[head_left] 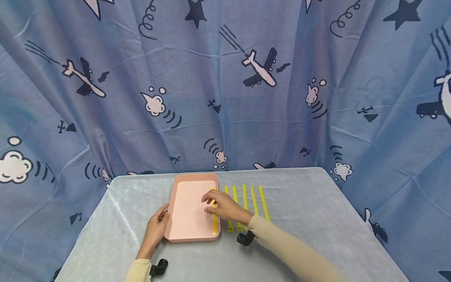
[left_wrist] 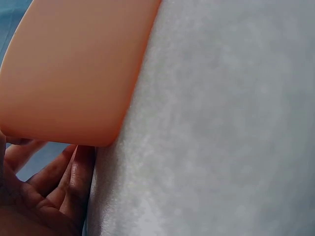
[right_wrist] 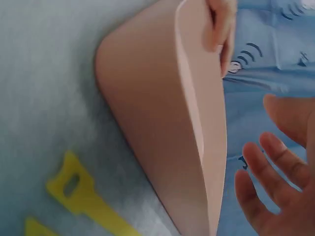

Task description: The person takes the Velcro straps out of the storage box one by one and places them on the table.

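My left hand (head_left: 156,228) holds the left side of a shallow pink tray (head_left: 193,237). In the right wrist view its fingers (right_wrist: 222,29) show at the tray's far rim. Over the tray's right side hovers my right hand (head_left: 225,205), its fingers loosely bent and apart from the thumb, with nothing held in the right wrist view. Beneath it a flat yellow strap (head_left: 214,225) lies lengthwise along the inside of the tray's right wall, partly covered by the hand. Close up, another yellow strap (right_wrist: 81,189) on the table has a wide head with an oval slot, like a cable tie.
Several yellow straps (head_left: 263,201) lie side by side right of the tray, some partly hidden under the right forearm. A pale grey cloth (head_left: 317,227) covers the table. Behind it hangs a blue patterned curtain (head_left: 190,98).
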Demonstrator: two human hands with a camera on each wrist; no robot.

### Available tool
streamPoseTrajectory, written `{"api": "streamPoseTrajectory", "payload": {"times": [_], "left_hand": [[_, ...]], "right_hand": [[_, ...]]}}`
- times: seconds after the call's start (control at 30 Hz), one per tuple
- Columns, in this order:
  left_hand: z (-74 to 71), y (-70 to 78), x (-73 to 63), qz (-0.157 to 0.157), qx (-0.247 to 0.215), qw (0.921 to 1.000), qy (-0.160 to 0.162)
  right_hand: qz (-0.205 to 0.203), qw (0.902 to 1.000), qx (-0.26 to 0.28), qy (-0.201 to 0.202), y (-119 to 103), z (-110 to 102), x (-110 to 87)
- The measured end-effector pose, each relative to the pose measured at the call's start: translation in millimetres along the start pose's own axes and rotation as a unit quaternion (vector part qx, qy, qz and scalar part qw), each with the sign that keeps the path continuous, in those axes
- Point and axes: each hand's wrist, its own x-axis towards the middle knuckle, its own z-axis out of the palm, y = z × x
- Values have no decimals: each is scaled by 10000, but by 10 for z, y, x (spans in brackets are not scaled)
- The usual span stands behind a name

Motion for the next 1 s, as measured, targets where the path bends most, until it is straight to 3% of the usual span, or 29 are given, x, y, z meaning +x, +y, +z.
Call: {"api": "streamPoseTrajectory", "payload": {"times": [0.13,0.3,0.53,0.8,0.9,1.0], "left_hand": [[-1,-5,6,16,6,10000,27],[-2,-6,8,10,-17,10000,43],[-6,1,2,41,6,10000,53],[-5,15,10,-22,-19,10000,43],[-2,15,5,-12,-4,10000,43],[-4,11,1,-1,-3,10000,53]], "right_hand": [[-424,9925,-1142,-118,-26,-22,39],[-782,9780,-1878,-453,-48,-40,88],[-1232,9385,-3091,-917,-65,-57,162],[-1369,9032,-3905,-1137,-17,-16,244],[-1396,8948,-4079,-1158,36,8,265],[-1365,8927,-4128,-1189,71,29,276]]}}
